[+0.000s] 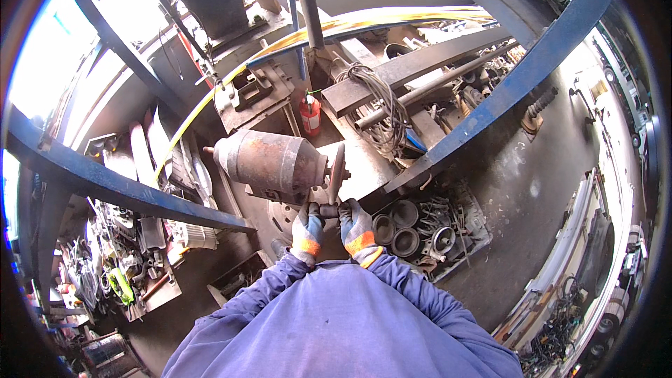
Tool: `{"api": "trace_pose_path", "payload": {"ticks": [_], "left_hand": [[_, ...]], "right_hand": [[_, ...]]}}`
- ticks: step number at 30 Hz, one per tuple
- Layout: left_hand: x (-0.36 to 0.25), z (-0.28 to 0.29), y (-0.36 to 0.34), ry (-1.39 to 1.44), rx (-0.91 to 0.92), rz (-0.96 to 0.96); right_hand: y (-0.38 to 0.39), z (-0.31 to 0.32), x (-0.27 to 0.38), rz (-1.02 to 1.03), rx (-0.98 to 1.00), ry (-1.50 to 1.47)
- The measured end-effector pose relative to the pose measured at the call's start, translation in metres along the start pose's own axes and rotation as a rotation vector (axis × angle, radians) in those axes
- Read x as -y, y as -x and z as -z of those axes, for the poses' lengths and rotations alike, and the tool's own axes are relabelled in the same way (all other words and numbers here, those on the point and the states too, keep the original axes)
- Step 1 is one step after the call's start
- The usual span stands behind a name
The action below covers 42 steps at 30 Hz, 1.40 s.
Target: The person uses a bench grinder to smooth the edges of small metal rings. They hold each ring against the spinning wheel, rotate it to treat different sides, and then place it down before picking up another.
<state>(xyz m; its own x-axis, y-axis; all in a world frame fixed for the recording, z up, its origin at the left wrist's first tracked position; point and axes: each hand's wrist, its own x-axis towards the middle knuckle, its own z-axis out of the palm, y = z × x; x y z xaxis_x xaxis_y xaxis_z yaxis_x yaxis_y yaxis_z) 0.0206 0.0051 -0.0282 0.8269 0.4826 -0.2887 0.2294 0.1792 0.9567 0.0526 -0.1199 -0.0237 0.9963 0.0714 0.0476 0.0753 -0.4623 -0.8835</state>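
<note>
A short dark cylindrical part point(328, 211) spans the gap between my two gloved hands. My left hand point(306, 229) closes around its left end. At the other end, the fingers of my right hand point(357, 227) are wrapped on the same part. Both gloves are grey with orange bands. Just beyond the part stands a wheel point(337, 170), seen nearly edge-on, on the shaft of a big rusty motor point(269, 162). Part and wheel lie very close together; whether they touch I cannot tell. My fingertips are partly hidden by the gloves' dark, dirty surface.
A red bottle point(310, 115) stands behind the motor. Coiled cable point(374, 101) hangs over metal beams. Blue frame bars point(514, 77) cross on both sides. A tray of round metal parts point(404, 241) lies low at right; scrap point(129, 238) is piled at left.
</note>
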Motion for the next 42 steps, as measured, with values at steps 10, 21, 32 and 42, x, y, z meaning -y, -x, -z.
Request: {"api": "trace_pose_path", "payload": {"ticks": [10,21,32,42], "left_hand": [[0.027,0.009,-0.009,-0.105,-0.026,-0.107],[0.012,0.004,-0.002,0.097,-0.034,0.013],[0.002,0.004,0.004,0.241,0.030,0.057],[0.002,0.009,0.003,0.229,0.049,0.053]], "right_hand": [[0.001,0.002,0.014,0.047,-0.028,0.031],[0.000,0.014,0.029,0.121,0.004,0.152],[-0.003,0.014,0.018,0.163,0.037,0.168],[-0.001,0.014,0.022,0.185,0.022,0.136]]}}
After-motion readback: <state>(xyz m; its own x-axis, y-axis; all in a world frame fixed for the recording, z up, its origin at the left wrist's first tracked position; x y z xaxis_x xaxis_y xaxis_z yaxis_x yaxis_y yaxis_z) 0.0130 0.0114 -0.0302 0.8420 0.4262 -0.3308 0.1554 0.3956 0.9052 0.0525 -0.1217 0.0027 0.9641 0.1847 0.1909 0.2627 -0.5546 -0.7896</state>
